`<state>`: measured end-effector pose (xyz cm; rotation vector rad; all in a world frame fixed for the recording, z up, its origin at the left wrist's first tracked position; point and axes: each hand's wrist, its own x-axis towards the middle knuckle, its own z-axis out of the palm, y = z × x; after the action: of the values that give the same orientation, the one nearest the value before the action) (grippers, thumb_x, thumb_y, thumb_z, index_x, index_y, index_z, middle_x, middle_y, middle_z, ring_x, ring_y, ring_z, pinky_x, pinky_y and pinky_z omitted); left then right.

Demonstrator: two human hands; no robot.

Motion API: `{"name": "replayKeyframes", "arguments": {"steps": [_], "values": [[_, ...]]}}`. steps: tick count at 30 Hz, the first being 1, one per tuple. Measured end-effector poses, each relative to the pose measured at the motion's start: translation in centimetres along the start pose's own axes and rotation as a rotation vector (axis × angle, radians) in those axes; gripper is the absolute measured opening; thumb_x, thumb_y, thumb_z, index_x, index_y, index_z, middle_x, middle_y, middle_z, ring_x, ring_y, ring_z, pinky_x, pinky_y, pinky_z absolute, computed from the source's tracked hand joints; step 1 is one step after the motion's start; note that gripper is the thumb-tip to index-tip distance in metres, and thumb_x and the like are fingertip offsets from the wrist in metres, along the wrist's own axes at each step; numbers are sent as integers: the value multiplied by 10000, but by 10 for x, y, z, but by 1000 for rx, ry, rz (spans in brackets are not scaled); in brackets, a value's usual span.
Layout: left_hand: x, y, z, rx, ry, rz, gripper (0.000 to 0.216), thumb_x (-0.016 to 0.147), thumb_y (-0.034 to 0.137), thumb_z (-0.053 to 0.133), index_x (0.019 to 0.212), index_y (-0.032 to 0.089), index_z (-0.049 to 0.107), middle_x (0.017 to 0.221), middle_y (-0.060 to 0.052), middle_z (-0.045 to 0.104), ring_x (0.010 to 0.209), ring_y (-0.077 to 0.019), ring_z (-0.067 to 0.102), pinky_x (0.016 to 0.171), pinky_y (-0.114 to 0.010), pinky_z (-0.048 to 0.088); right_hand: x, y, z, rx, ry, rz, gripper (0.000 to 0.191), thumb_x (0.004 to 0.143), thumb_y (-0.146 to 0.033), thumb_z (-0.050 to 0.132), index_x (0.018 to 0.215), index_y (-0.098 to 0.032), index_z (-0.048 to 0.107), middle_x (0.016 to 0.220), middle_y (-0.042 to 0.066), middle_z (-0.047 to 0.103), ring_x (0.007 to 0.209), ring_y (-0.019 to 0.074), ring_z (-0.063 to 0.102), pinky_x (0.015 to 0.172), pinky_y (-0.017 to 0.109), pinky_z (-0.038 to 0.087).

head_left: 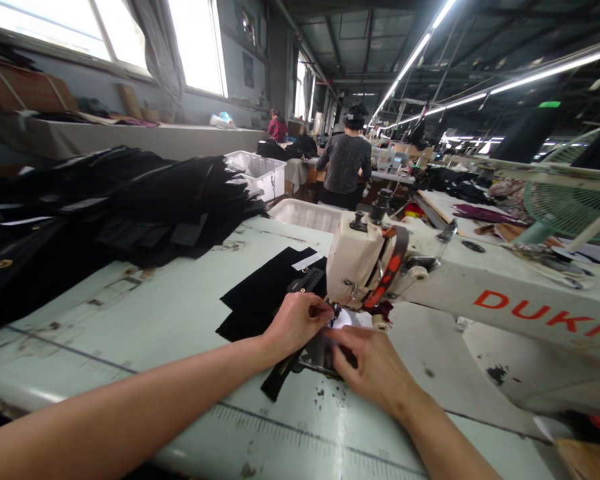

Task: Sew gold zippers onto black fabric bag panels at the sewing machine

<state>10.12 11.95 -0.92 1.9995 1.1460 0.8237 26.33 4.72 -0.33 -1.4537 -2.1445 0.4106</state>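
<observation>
My left hand [299,321] is at the needle area of a white sewing machine [355,267], thumb and fingertips pinched together. Whatever lies in that pinch is too small to make out. Just right of the needle, my right hand [373,363] hovers low over the metal needle plate [320,352], index finger and thumb apart. Black fabric pieces [260,287] lie flat behind my left hand, with a white strip [307,261] on top. A black zipper strip [276,383] sticks out toward me below my left wrist. The needle tip is hidden by my fingers.
A large heap of black fabric pieces [130,200] covers the table's left rear. White plastic bins [307,212] stand behind the pale green table [170,313]. The machine arm [520,300] spans the right side. A green fan [570,207] and a seated person [347,163] are farther off.
</observation>
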Motion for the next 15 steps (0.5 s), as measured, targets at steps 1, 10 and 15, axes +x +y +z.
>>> {"name": "replayKeyframes", "arguments": {"steps": [1, 10, 15], "values": [[0, 0, 0, -7, 0, -4, 107, 812, 146, 672, 831, 140, 778, 777, -38, 751, 687, -173, 669, 646, -238, 496, 0, 6, -2, 62, 81, 87, 210, 837, -311, 538, 864, -261, 739, 650, 0, 642, 595, 167, 561, 607, 276, 377], [1, -1, 2, -61, 2, -44, 100, 786, 156, 690, 823, 147, 783, 779, -27, 759, 704, -179, 690, 643, -228, 507, 16, 39, 17, 438, 359, 374, 470, 727, -654, 636, 616, -202, 568, 522, -7, 565, 479, 153, 504, 454, 260, 396], [2, -1, 3, -75, 7, -59, 131, 745, 85, 675, 795, 138, 784, 752, -27, 758, 677, -175, 691, 626, -222, 510, 18, 40, 22, 465, 394, 382, 420, 710, -607, 676, 634, -201, 599, 562, 23, 629, 515, 184, 569, 491, 279, 434]]}}
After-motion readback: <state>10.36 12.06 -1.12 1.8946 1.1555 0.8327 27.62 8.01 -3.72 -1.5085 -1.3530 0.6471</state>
